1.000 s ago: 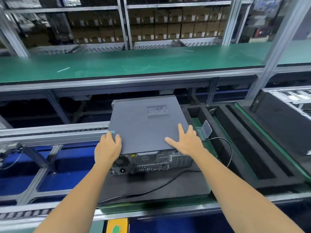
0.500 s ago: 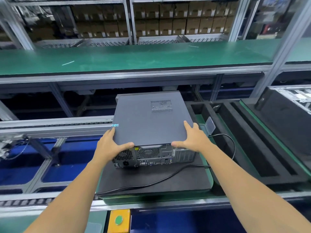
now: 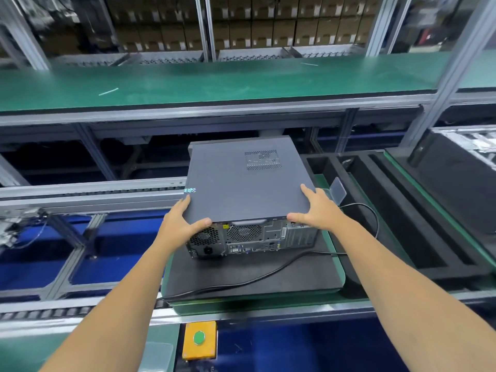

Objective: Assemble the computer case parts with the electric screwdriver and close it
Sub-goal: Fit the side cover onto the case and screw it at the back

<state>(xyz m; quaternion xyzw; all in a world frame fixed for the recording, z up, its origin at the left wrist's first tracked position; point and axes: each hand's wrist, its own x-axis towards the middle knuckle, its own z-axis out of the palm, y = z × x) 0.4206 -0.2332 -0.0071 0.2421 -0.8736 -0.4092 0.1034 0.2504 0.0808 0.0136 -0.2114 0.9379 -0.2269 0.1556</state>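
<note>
The computer case (image 3: 249, 183) lies flat on a black mat (image 3: 249, 275) that sits on a green pallet (image 3: 332, 264) on the conveyor line, its dark grey side panel (image 3: 236, 181) facing up and closed over the body, its rear ports and fan grilles turned toward the person. The left hand (image 3: 178, 226) holds the near left corner of the panel, fingers along the side edge and thumb curled over the rear edge; the right hand (image 3: 318, 208) holds the near right corner the same way, fingers spread on top and thumb on the rear edge. A black cable (image 3: 268, 273) runs across the mat. To the right lie long black foam trays (image 3: 402, 218); what they hold I cannot tell. Beyond the case runs a green desk (image 3: 214, 81), and behind it metal shelving stacked with brown cartons (image 3: 268, 30). A yellow box with a green button (image 3: 199, 339) sits at the near rail.
</note>
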